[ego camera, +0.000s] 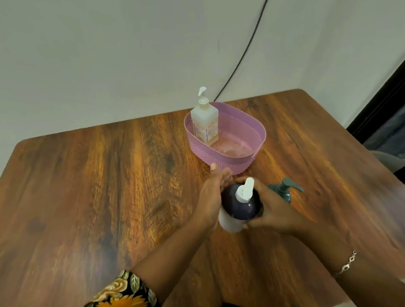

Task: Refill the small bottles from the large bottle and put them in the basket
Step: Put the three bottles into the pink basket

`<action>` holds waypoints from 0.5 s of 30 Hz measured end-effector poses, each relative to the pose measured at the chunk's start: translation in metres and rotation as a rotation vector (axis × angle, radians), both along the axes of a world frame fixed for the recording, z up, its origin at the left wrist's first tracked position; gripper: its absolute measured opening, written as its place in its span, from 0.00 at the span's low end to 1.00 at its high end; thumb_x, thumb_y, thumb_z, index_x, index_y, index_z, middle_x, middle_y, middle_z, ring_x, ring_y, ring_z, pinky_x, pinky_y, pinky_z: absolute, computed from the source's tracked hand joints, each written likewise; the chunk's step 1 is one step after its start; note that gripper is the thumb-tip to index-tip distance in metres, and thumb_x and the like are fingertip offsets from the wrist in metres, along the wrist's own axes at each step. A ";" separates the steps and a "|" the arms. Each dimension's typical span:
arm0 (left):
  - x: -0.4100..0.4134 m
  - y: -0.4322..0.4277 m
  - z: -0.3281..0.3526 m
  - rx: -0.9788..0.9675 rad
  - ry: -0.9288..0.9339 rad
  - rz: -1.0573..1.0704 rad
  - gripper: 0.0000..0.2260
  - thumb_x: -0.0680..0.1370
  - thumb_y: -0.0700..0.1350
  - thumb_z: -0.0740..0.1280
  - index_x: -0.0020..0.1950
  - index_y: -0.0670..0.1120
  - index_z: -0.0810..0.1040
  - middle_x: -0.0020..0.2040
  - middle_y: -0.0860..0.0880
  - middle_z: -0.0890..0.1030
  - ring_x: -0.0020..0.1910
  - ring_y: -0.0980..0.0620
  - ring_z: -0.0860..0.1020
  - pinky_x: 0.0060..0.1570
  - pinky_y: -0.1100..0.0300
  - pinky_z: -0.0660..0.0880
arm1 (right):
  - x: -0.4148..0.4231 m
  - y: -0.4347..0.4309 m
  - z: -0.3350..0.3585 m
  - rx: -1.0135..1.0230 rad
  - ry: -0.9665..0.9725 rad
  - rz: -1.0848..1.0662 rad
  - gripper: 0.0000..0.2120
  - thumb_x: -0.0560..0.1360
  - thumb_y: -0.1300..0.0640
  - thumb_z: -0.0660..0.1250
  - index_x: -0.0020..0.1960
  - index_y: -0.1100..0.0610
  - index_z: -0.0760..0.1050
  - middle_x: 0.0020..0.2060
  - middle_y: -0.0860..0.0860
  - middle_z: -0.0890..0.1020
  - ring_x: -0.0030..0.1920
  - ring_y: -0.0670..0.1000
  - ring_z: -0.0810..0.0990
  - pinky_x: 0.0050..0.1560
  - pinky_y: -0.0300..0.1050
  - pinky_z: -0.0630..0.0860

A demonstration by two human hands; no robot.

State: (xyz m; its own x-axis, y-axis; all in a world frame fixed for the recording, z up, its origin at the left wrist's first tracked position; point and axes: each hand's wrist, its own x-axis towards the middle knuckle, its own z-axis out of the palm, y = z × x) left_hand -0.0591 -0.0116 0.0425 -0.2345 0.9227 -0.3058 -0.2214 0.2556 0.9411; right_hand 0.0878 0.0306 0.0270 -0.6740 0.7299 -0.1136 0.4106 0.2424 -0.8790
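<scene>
One white square pump bottle (pixel 204 122) stands in the pink plastic basket (pixel 254 136) by the wooden desk's (pixel 105 193) far edge, while left hand (pixel 208 200) and right hand (pixel 277 210) grip the dark round pump bottle (pixel 240 205), and the teal pump bottle (pixel 283 190) likely remains.

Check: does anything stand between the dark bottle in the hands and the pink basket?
Nothing visible does. The dark bottle, held by the left hand and right hand, sits just short of the basket. The white pump bottle fills only its left end.
</scene>
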 end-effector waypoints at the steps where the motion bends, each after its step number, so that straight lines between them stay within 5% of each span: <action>1: -0.001 0.006 0.006 0.029 0.006 0.009 0.26 0.81 0.57 0.45 0.67 0.42 0.71 0.65 0.48 0.75 0.63 0.54 0.73 0.64 0.62 0.66 | -0.003 0.006 0.006 0.014 0.004 -0.013 0.39 0.57 0.63 0.74 0.64 0.45 0.64 0.58 0.41 0.74 0.58 0.36 0.73 0.53 0.28 0.71; 5: -0.011 0.036 0.031 0.112 0.015 0.052 0.14 0.80 0.56 0.54 0.47 0.54 0.77 0.49 0.55 0.81 0.52 0.57 0.77 0.55 0.61 0.71 | -0.015 0.047 0.035 0.073 -0.026 -0.037 0.39 0.60 0.68 0.76 0.66 0.52 0.65 0.54 0.41 0.74 0.55 0.38 0.74 0.49 0.27 0.72; 15: -0.029 0.118 0.043 0.159 0.038 0.144 0.21 0.81 0.57 0.45 0.41 0.56 0.76 0.44 0.56 0.80 0.47 0.59 0.76 0.49 0.63 0.72 | -0.064 0.160 0.059 0.246 -0.110 -0.199 0.38 0.62 0.62 0.78 0.68 0.55 0.65 0.63 0.53 0.72 0.63 0.53 0.71 0.66 0.52 0.68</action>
State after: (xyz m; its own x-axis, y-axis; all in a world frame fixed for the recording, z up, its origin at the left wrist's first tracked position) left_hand -0.0883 0.1066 0.0851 -0.3763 0.9147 -0.1474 -0.2082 0.0715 0.9755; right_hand 0.0243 0.1902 0.0860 -0.5086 0.8608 0.0179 0.5609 0.3470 -0.7517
